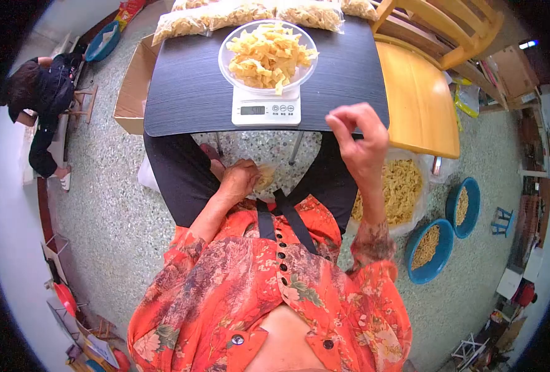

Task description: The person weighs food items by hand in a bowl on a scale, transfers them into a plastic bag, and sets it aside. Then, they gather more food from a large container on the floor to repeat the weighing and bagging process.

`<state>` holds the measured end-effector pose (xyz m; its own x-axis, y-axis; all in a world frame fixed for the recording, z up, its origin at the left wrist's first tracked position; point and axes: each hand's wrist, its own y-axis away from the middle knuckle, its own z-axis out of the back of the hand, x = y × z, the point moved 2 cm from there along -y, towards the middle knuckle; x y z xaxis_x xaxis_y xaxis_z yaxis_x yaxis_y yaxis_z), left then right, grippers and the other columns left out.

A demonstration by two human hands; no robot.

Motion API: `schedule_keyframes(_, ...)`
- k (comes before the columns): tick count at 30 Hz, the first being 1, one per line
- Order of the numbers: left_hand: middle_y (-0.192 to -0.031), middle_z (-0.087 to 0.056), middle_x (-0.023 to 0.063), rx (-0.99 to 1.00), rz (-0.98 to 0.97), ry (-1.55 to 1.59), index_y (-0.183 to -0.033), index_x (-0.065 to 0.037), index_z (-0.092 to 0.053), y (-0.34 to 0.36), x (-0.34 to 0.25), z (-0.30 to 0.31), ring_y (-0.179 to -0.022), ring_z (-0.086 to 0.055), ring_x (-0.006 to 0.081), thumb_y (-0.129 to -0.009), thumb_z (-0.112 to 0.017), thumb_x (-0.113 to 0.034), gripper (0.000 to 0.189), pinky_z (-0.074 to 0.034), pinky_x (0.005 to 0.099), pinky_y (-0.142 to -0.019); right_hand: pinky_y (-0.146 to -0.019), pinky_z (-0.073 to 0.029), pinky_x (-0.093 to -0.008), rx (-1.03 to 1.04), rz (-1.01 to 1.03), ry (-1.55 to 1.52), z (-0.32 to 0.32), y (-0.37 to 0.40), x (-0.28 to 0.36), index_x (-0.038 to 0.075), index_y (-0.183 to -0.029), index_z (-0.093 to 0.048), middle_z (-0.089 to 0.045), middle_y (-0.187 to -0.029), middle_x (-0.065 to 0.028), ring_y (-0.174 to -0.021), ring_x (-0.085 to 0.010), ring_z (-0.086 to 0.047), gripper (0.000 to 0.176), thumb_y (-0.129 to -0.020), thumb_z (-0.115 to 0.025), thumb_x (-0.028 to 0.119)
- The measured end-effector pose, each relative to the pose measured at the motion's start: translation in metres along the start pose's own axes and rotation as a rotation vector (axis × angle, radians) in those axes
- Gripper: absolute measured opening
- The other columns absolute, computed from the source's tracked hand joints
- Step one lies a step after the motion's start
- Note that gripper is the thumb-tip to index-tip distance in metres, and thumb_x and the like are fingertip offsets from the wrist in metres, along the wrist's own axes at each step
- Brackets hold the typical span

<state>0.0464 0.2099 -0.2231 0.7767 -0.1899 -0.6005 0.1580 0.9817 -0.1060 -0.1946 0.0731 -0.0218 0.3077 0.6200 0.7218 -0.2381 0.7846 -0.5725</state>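
Observation:
A clear plastic bowl (224, 62) heaped with pale yellow, dry-looking strips (268, 54) rests on a white digital kitchen scale (266, 111). The scale's display is lit, but its digits are hard to read. My right hand (363, 139) is raised at the table's right front corner, thumb and forefinger curled together; anything between them is too small to make out. Low between my knees, my left hand (240, 178) is closed at a clear plastic bag (266, 178) with some yellowish pieces in it. Part of that bag is hidden by the hand.
Filled clear bags (244, 15) line the back of the dark table (188, 87). A wooden chair (417, 99) and a large bag of strips (402, 192) stand right, near blue basins (430, 251). Left are a cardboard box (129, 99) and a seated person (48, 93).

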Motion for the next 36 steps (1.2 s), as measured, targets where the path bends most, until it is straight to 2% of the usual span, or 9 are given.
schedule_keyframes(8, -0.084, -0.063, 0.0116, -0.016, 0.028, 0.036, -0.082, -0.002, -0.070, 0.000, 0.001, -0.004, -0.087, -0.063, 0.0353, -0.081, -0.070, -0.011, 0.009, -0.053, 0.0451, -0.076, -0.063, -0.053, -0.0354, 0.048, 0.296, 0.156, -0.045, -0.088, 0.009, 0.011, -0.084, -0.073, -0.066, -0.081, -0.0054, -0.069, -0.0254, -0.065, 0.011, -0.076, -0.081, 0.012)
schedule_keyframes(11, -0.084, -0.063, 0.0127, -0.008, 0.041, 0.045, -0.081, -0.002, -0.070, -0.003, -0.001, -0.006, -0.087, -0.064, 0.0361, -0.081, -0.069, -0.012, 0.010, -0.053, 0.0457, -0.075, -0.061, -0.052, -0.0309, 0.108, 0.411, 0.318, -0.057, -0.103, 0.012, 0.008, -0.087, -0.074, -0.066, -0.080, -0.0056, -0.066, -0.0195, -0.066, 0.008, -0.081, -0.079, 0.010)
schedule_keyframes(12, -0.084, -0.063, 0.0130, -0.013, 0.021, 0.052, -0.081, -0.002, -0.070, -0.004, -0.001, -0.007, -0.087, -0.064, 0.0366, -0.082, -0.069, -0.012, 0.010, -0.053, 0.0458, -0.075, -0.063, -0.053, -0.0326, 0.121, 0.461, 0.403, -0.061, -0.107, 0.011, 0.010, -0.087, -0.075, -0.065, -0.080, -0.0052, -0.068, -0.0219, -0.066, 0.008, -0.081, -0.079, 0.014)
schedule_keyframes(15, -0.085, -0.063, 0.0136, -0.006, 0.014, 0.092, -0.081, -0.002, -0.069, -0.002, 0.001, -0.008, -0.088, -0.064, 0.0374, -0.082, -0.068, -0.011, 0.010, -0.053, 0.0461, -0.076, -0.070, -0.054, -0.0403, 0.205, 0.381, 0.398, -0.069, -0.111, 0.009, 0.013, -0.081, -0.072, -0.064, -0.081, -0.0049, -0.078, -0.0272, -0.066, 0.008, -0.080, -0.076, 0.021)
schedule_keyframes(19, -0.087, -0.063, 0.0146, -0.010, 0.034, 0.067, -0.083, -0.004, -0.069, -0.001, 0.004, -0.016, -0.085, -0.063, 0.0379, -0.080, -0.067, -0.010, 0.007, -0.052, 0.0472, -0.073, -0.071, -0.054, -0.0407, 0.227, 0.357, 0.375, -0.078, -0.115, 0.010, 0.014, -0.084, -0.072, -0.065, -0.083, -0.0052, -0.080, -0.0274, -0.067, 0.010, -0.080, -0.077, 0.022)
schedule_keyframes(21, -0.086, -0.063, 0.0145, -0.002, 0.024, 0.082, -0.083, -0.004, -0.069, -0.001, 0.005, -0.017, -0.086, -0.063, 0.0377, -0.080, -0.068, -0.010, 0.007, -0.051, 0.0472, -0.073, -0.071, -0.054, -0.0411, 0.211, 0.472, 0.423, -0.083, -0.120, 0.015, 0.014, -0.087, -0.072, -0.065, -0.085, -0.0057, -0.080, -0.0280, -0.067, 0.013, -0.080, -0.077, 0.024)
schedule_keyframes(22, -0.086, -0.063, 0.0144, 0.006, 0.002, 0.085, -0.083, -0.004, -0.069, -0.002, 0.005, -0.016, -0.086, -0.063, 0.0375, -0.081, -0.068, -0.010, 0.006, -0.051, 0.0472, -0.073, -0.070, -0.054, -0.0371, 0.234, 0.509, 0.481, -0.085, -0.120, 0.014, 0.015, -0.100, -0.076, -0.066, -0.086, -0.0060, -0.079, -0.0247, -0.068, 0.018, -0.086, -0.076, 0.025)
schedule_keyframes(29, -0.086, -0.063, 0.0138, -0.011, -0.051, 0.094, -0.082, -0.005, -0.070, 0.000, 0.006, -0.018, -0.089, -0.061, 0.0367, -0.079, -0.069, -0.009, 0.005, -0.051, 0.0464, -0.076, -0.070, -0.055, -0.0385, 0.279, 0.503, 0.594, -0.090, -0.118, 0.012, 0.015, -0.101, -0.075, -0.067, -0.088, -0.0059, -0.078, -0.0254, -0.069, 0.020, -0.085, -0.077, 0.027)
schedule_keyframes(36, -0.086, -0.062, 0.0132, -0.015, -0.068, 0.057, -0.083, -0.006, -0.070, -0.002, 0.002, -0.012, -0.088, -0.061, 0.0365, -0.080, -0.067, -0.012, 0.008, -0.051, 0.0456, -0.077, -0.071, -0.055, -0.0393, 0.282, 0.440, 0.490, -0.091, -0.120, 0.008, 0.013, -0.092, -0.073, -0.067, -0.088, -0.0062, -0.079, -0.0270, -0.068, 0.017, -0.081, -0.079, 0.024)
